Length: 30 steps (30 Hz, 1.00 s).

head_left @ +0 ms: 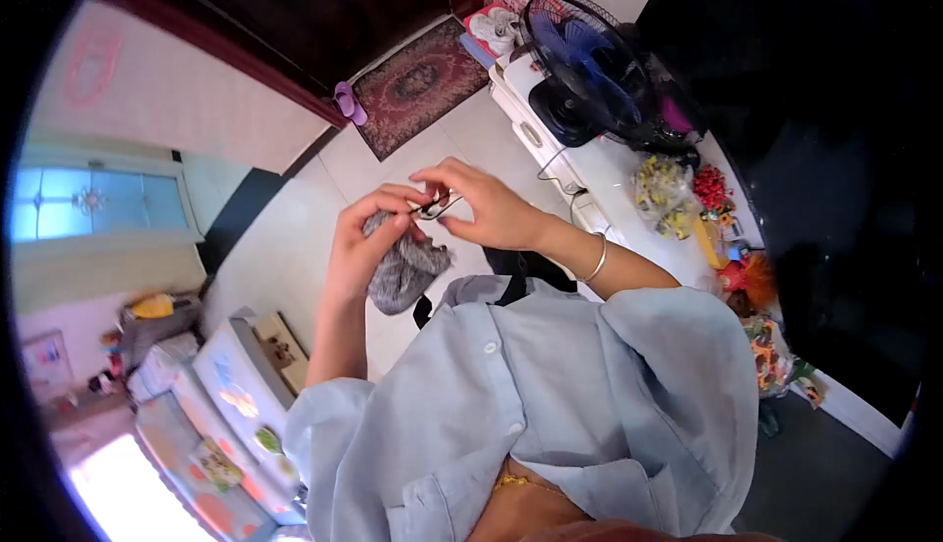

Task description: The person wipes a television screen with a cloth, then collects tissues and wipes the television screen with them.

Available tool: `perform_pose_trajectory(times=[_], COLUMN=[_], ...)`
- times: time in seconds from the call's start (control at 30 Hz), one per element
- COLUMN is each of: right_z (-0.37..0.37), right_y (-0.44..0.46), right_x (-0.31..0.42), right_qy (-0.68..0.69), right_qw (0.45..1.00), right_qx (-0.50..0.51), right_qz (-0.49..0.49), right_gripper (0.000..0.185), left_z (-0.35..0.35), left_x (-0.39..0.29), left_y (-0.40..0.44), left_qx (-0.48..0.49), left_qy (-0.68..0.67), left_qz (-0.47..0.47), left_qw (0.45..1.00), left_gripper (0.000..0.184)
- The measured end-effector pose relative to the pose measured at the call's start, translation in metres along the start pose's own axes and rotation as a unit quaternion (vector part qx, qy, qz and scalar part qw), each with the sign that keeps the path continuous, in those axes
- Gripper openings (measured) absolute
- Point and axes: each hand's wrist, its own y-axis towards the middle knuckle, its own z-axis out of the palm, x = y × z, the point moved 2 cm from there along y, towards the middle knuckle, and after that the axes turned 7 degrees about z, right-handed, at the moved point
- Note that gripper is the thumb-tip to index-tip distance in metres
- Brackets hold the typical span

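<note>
In front of my chest, my left hand (368, 228) is closed round a grey, fuzzy, cloth-like bundle (405, 272), which hangs below its fingers. The fingertips of my right hand (491, 210) pinch a small, thin dark-edged thing (435, 207) with a pale, curved part. It lies between my two hands, and the left fingertips touch it or come very close. I cannot make out its exact kind. The fingers partly hide both things.
To the right, a long white cabinet (599, 173) bears a black fan (589, 60), wrapped flowers (666, 193) and red berries (711, 188). A patterned mat (417, 90) and purple slippers (349, 103) lie by the dark door. At lower left stands a sofa (192, 454).
</note>
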Motion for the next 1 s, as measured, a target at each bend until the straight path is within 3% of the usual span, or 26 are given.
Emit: perform_pose_trajectory(times=[0.07,0.13,0.23,0.4,0.47,0.53,0.6,0.77,0.8,0.87,0.97,1.0], right_z=[0.004,0.025,0.023,0.011,0.001,-0.010,-0.006,-0.028,-0.035,-0.038,-0.057,-0.063], right_y=[0.028,0.051,0.075,0.070,0.063,0.053,0.037,-0.008,-0.018,-0.046,-0.077,-0.086], right_x=[-0.047,-0.081,-0.122,-0.199,-0.218,-0.220,-0.230,-0.228,-0.220,-0.243,-0.236,-0.233], right_qy=[-0.039,0.021,-0.063,-0.142,-0.170,-0.233,-0.182,0.004,0.006,0.086,0.048,0.032], right_qw=[0.995,0.993,0.982,0.985,0.976,0.947,0.934,0.838,0.816,0.765,0.734,0.725], right_qx=[0.012,0.044,0.165,-0.004,-0.062,-0.085,-0.178,-0.430,-0.443,-0.551,-0.604,-0.621], right_qz=[-0.096,-0.111,0.067,0.101,0.121,0.203,0.251,0.335,0.372,0.323,0.305,0.295], right_gripper=[0.055,0.039,0.023,0.020,0.017,0.013,0.014,0.020,0.019,0.020,0.017,0.016], left_z=[-0.011,-0.030,-0.064,-0.139,-0.158,-0.172,-0.173,-0.117,-0.107,-0.068,-0.050,-0.041], left_x=[-0.007,-0.010,-0.006,0.013,0.030,0.063,0.102,0.201,0.228,0.255,0.336,0.337], left_y=[0.031,0.061,0.103,0.153,0.179,0.207,0.228,0.248,0.248,0.248,0.226,0.225], left_qx=[0.014,0.015,-0.024,-0.073,-0.046,-0.006,0.028,0.196,0.250,0.334,0.327,0.324], left_qy=[-0.050,-0.059,-0.076,-0.139,-0.080,-0.024,-0.020,0.025,0.053,0.131,0.029,0.055], left_qz=[-0.004,-0.019,-0.025,-0.029,-0.068,-0.138,-0.213,-0.393,-0.398,-0.434,-0.415,-0.415], left_qw=[0.999,0.998,0.997,0.987,0.993,0.990,0.976,0.898,0.881,0.826,0.849,0.849], left_gripper=[0.007,0.010,0.013,0.009,0.009,0.010,0.008,0.007,0.010,0.024,0.046,0.050])
